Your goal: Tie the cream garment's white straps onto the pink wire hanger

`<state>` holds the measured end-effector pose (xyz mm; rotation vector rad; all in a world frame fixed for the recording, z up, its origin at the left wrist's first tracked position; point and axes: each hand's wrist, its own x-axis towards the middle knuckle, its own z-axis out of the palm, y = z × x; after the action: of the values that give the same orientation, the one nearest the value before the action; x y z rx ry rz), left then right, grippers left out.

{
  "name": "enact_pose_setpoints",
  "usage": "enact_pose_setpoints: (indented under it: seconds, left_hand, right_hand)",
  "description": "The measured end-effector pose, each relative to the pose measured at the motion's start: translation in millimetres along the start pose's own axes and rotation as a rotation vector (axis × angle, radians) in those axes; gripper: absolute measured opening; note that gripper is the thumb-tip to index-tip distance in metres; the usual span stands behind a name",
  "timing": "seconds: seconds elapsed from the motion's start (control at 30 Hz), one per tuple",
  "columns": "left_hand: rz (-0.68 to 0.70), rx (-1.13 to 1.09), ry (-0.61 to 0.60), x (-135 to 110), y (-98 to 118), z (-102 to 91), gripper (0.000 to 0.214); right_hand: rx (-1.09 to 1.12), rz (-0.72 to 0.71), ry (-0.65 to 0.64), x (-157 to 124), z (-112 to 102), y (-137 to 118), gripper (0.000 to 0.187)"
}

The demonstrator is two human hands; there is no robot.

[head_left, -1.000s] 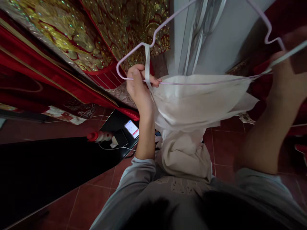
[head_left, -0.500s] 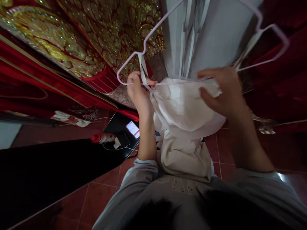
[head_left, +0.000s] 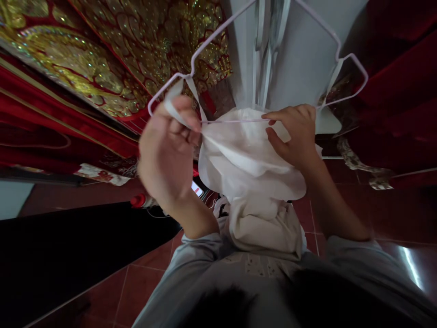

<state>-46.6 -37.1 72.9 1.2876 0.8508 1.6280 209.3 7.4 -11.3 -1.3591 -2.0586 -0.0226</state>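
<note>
A pale pink clothes hanger (head_left: 209, 42) is held up in front of me, with a white garment (head_left: 252, 159) hanging under its lower bar. Thin white straps loop over both of its notched shoulders. My left hand (head_left: 169, 150), smeared by motion, is at the left end with its fingers curled round a white strap (head_left: 176, 109). On the lower bar, right of centre, my right hand (head_left: 295, 134) grips the hanger between fingertips and thumb, the garment's top edge beside it. Where the other fingers of the right hand lie is partly hidden.
Gold-sequinned red garments (head_left: 112, 54) hang close on the left, and dark red cloth (head_left: 403, 105) on the right. A black table (head_left: 85, 255) at lower left bears a red-capped bottle (head_left: 138, 200) and a lit phone (head_left: 197, 188). Beige cloth (head_left: 266, 223) lies against my front.
The hanger has shifted left. My left hand has turned palm toward me, moved left and pulled a strap out. My right hand has moved left and closed onto the lower bar.
</note>
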Motion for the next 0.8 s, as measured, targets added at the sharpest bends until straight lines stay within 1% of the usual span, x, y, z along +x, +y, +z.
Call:
enact_pose_setpoints:
  seconds: [0.07,0.13,0.2,0.23,0.27,0.3,0.33,0.37,0.4,0.43,0.5,0.53,0.57,0.63,0.67,0.7,0.73,0.77,0.8]
  left_hand:
    - [-0.028,-0.122,0.098,19,9,-8.8,0.031]
    - [0.031,-0.180,0.300,37,4,-19.9,0.034]
    - [0.055,-0.174,0.507,49,-13,-31.9,0.036]
    - [-0.012,-0.127,0.543,52,-24,-37.1,0.036]
    - [-0.039,-0.074,0.571,53,-35,-40.9,0.029]
    - [-0.052,-0.039,0.563,51,-46,-42.5,0.021]
    - [-0.079,-0.026,0.517,48,-56,-41.4,0.015]
    - [-0.135,-0.051,0.429,43,-64,-37.4,0.016]
    - [-0.175,-0.088,0.336,38,-69,-30.8,0.019]
    - [-0.187,-0.135,0.266,34,-72,-22.1,0.022]
    - [-0.153,-0.214,0.187,27,-73,-2.5,0.025]
    - [-0.122,-0.235,0.180,24,-72,6.6,0.024]
    - [-0.093,-0.244,0.189,23,-71,14.3,0.022]
    - [-0.059,-0.231,0.225,22,-69,24.8,0.021]
    - [-0.051,-0.225,0.239,22,-69,27.8,0.021]
    - [-0.044,-0.227,0.244,21,-71,30.0,0.021]
    - [-0.033,-0.239,0.244,20,-73,31.6,0.021]
    - [-0.018,-0.257,0.239,19,-75,32.8,0.020]
    - [0.001,-0.280,0.234,18,-78,33.9,0.020]
  right_hand:
    - [0.008,-0.047,0.056,0,0,0,0.028]
    - [0.019,-0.092,0.099,-2,-1,2,0.028]
    - [0.033,-0.104,0.121,-3,-3,5,0.027]
    - [0.040,-0.096,0.120,-4,-4,7,0.027]
    - [0.047,-0.084,0.115,-5,-4,8,0.027]
    - [0.055,-0.073,0.109,-6,-4,8,0.028]
    - [0.065,-0.066,0.102,-6,-4,8,0.029]
    - [0.077,-0.066,0.095,-7,-4,7,0.031]
    - [0.093,-0.075,0.092,-7,-3,5,0.033]
    - [0.113,-0.093,0.091,-8,-3,3,0.035]
    - [0.171,-0.129,0.121,-11,-1,0,0.036]
    - [0.214,-0.122,0.199,-13,0,0,0.032]
    - [0.262,-0.094,0.330,-15,1,3,0.027]
    - [0.339,0.005,0.669,-19,4,12,0.015]
    - [0.388,0.066,0.804,-20,5,18,0.012]
    - [0.454,0.123,0.873,-22,7,25,0.014]
    - [0.532,0.167,0.871,-22,7,30,0.019]
    - [0.624,0.203,0.802,-23,7,34,0.025]
    - [0.724,0.233,0.703,-23,7,35,0.028]
